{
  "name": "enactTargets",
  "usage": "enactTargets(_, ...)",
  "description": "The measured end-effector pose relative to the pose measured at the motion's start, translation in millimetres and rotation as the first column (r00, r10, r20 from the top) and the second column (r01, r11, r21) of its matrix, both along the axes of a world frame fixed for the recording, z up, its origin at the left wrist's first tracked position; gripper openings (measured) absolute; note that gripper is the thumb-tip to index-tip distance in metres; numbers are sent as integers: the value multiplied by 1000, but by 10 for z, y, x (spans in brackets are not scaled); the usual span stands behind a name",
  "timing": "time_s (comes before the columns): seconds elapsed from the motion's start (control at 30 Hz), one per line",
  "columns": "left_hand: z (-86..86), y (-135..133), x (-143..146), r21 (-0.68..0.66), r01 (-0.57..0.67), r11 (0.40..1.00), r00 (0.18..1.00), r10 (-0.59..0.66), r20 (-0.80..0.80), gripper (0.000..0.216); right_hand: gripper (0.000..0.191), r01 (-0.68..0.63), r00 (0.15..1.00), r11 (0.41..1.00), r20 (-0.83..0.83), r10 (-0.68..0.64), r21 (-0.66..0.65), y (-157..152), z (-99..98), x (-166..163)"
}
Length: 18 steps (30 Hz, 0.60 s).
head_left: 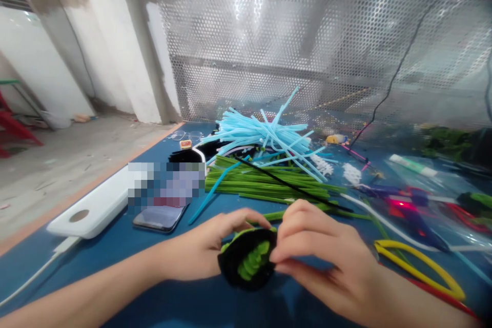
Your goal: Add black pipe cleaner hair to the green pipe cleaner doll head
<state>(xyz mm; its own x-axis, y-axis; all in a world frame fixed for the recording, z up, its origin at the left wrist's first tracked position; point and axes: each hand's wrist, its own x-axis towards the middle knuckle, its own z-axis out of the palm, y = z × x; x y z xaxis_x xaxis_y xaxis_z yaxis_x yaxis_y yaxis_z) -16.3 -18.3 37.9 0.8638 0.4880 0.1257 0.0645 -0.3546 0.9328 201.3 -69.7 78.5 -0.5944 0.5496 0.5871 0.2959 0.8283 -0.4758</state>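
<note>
Near the front of the blue table, my left hand (221, 243) curls round the far left side of a pipe-cleaner piece (253, 261), a black fuzzy oval with a green ribbed middle. The fingers of my right hand (317, 251) pinch its right edge. Parts of its back and rim are hidden behind my fingers. Just beyond lies a bundle of green pipe cleaners (265, 182), with a heap of light blue pipe cleaners (265, 130) behind it.
A white power bank (96, 210) with a cable and a phone (161, 215) lie at the left. To the right are yellow-handled pliers (426, 264), a glue gun (415, 210) with a red light, and a white tube (413, 165). A perforated metal panel (326, 46) stands behind.
</note>
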Motion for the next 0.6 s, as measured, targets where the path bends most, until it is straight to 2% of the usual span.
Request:
enactTargets(0.07,9,-10,-21,-103,-60,993,994,69,80,50,13,-5,1000,1000,-28,4,-24,28,16,-22)
enactTargets(0.1,23,-26,-34,-114,-104,988,986,117,116,63,13,5,999,1000,-34,-6,-31,36,21,-36)
enactTargets(0.2,108,-129,-80,-44,-246,968,957,249,149,94,14,60,997,998,-44,-62,-37,42,25,-79)
enactTargets(0.23,144,-180,-93,-20,-272,962,950,272,151,89,14,80,995,996,-53,-82,-27,39,23,-93)
enactTargets(0.27,176,-233,-103,-6,-280,960,948,277,156,75,13,98,993,995,-65,-99,-11,35,20,-106)
enactTargets(0.37,223,-373,-101,-62,-366,929,921,371,118,49,13,159,984,985,-96,-152,68,14,13,-141)
enactTargets(0.47,184,-432,-64,-113,-412,904,908,417,32,45,12,226,969,968,-127,-212,110,-5,9,-172)
enactTargets(0.6,125,-421,-17,-147,-381,913,922,388,14,48,11,253,960,963,-145,-239,91,-10,3,-181)
